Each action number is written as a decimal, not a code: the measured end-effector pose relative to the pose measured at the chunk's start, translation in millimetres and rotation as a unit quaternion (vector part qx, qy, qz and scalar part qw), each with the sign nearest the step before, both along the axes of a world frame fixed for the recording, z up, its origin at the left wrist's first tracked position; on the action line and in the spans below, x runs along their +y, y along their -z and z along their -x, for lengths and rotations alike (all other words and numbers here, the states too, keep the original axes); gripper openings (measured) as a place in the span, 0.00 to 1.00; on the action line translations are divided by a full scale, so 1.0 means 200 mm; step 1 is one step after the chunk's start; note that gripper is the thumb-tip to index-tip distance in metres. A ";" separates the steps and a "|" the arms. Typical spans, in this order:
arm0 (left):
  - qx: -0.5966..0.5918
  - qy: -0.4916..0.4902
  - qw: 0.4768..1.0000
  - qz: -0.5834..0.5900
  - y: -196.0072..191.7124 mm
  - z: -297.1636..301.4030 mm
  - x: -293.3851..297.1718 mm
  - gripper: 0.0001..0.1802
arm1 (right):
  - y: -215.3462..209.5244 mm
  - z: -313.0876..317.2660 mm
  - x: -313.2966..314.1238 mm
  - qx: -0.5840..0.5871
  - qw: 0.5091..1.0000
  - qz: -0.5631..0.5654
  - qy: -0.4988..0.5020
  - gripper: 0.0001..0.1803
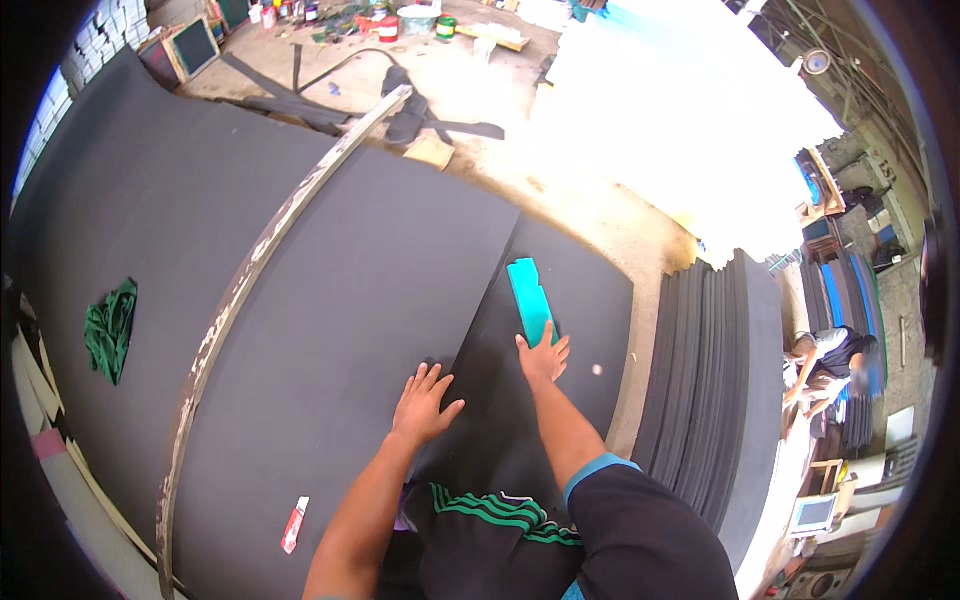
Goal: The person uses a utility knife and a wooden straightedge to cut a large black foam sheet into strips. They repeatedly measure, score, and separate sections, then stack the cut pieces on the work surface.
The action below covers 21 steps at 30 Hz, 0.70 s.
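Left hand (424, 405) spread flat on the black sheet (330, 300), gripping nothing. Right hand (545, 360) splayed at the near end of the teal block (530, 292), right of the sheet's edge; can't tell if pinching. Risks: uneven push could skew the block; left forearm (355, 510) could brush the red cutter (294, 527), near left. Far: red bucket (389, 30), green bucket (446, 29); contents unclear.

A block (530, 288) is touched at its near end by the spread right hand (544, 358); the left hand (424, 405) is laid on the sheet (340, 350), which is crossed by a bar (266, 248), flanked by a cutter (295, 526) and a cloth (110, 332).
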<state>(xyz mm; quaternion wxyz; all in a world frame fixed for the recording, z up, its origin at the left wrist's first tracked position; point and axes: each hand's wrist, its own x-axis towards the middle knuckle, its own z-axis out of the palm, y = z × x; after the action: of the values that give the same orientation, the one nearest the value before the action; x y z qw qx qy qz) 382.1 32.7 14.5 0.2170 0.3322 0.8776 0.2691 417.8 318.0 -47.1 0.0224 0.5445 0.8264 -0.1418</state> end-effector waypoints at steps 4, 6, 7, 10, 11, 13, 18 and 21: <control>-0.021 -0.030 0.999 -0.023 0.00 0.04 0.09 0.34 | 0.11 -0.07 0.11 0.051 0.998 0.031 0.005 0.47; -0.039 -0.082 0.993 -0.078 0.03 0.10 0.11 0.32 | 0.14 -0.04 0.09 0.117 0.993 0.024 -0.015 0.46; -0.047 -0.111 0.987 -0.107 0.03 0.13 0.13 0.31 | 0.15 -0.02 0.09 0.159 0.986 0.008 -0.046 0.46; -0.141 -0.195 0.953 -0.184 -0.01 0.26 0.07 0.33 | 0.11 0.04 -0.09 0.251 0.956 -0.004 -0.154 0.46; -0.163 -0.238 0.933 -0.215 -0.04 0.29 0.04 0.33 | 0.09 0.04 -0.14 0.271 0.941 -0.020 -0.199 0.46; -0.202 -0.329 0.878 -0.281 -0.13 0.37 -0.03 0.34 | 0.03 0.06 -0.22 0.313 0.902 -0.049 -0.292 0.45; -0.179 -0.459 0.749 -0.443 -0.34 0.54 -0.50 0.31 | -0.28 0.26 -0.55 0.338 0.759 -0.024 -0.556 0.38; -0.182 -0.499 0.737 -0.418 -0.36 0.48 -0.89 0.24 | -0.35 0.43 -0.80 0.329 0.673 0.011 -0.662 0.38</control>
<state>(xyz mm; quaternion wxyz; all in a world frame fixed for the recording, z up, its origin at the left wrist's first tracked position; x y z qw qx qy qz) 286.0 -145.8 85.6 0.0464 -0.1514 0.6606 0.7338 332.2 159.0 22.0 -0.1573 -0.2278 0.9226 -0.2686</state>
